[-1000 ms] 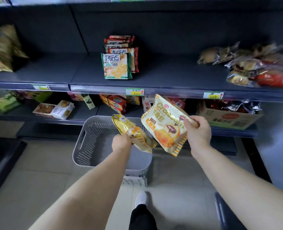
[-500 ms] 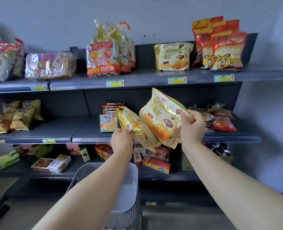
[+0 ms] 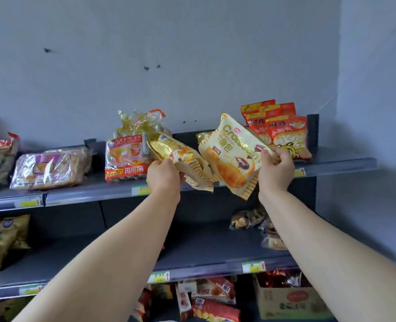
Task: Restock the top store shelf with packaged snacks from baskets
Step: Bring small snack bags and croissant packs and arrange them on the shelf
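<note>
Holding one snack pack apiece, both hands hang level with the top shelf (image 3: 345, 162). The left hand (image 3: 163, 176) has its fingers closed round the lower part of a gold pack (image 3: 180, 159); the right hand (image 3: 276, 171) pinches the side edge of a croissant bag (image 3: 233, 156), which tilts down and away to the left of those fingers. Both look light, puffed and crinkly, with soft bread inside that would crush easily, so the sealed edges seem the safest hold. Beyond the fingers, between the orange bread bag (image 3: 124, 156) and red packs (image 3: 283, 129), lies shelf space.
</note>
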A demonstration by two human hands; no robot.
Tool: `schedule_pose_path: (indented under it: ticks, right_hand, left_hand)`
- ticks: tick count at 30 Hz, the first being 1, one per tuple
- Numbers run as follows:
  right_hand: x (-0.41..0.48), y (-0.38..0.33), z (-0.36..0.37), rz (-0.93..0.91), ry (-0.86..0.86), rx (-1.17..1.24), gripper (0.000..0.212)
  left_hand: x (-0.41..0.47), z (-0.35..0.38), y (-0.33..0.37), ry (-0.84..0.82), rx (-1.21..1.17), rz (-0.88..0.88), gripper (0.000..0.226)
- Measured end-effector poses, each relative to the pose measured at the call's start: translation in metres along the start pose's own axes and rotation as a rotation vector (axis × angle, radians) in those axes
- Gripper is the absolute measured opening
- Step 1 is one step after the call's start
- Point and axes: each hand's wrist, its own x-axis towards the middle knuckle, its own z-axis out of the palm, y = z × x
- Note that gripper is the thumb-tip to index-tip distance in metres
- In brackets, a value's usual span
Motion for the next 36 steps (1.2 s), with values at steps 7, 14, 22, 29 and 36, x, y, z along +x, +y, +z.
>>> schedule_pose_path:
  ticks: [7,14,22,29,36]
  right_hand:
    - [0.054,0.019,0.055,-0.021,0.017,-0.022,0.006]
    - [0.097,0.051,0.093,0.000,-0.035,-0.061,0.006]
    - [0.167,0.084,0.125,-0.002,-0.316,-0.365,0.069]
    - [0.159,0.131,0.128,-0.699,-0.380,-0.844,0.026]
    - [0.180,0.142,0.142,-0.566,-0.811,-1.164,0.046]
  left_hand:
    - [0.064,0.038,0.020,-0.039,-0.032,0.030,0.022]
    - [0.107,0.068,0.016,-0.045,-0.096,-0.007,0.020]
    - [0.143,0.105,0.001,0.017,-0.059,-0.012,0.018]
    - [0.161,0.129,-0.006,0.038,-0.097,-0.046,0.016]
    - [0.171,0.142,-0.014,0.055,-0.119,-0.103,0.019]
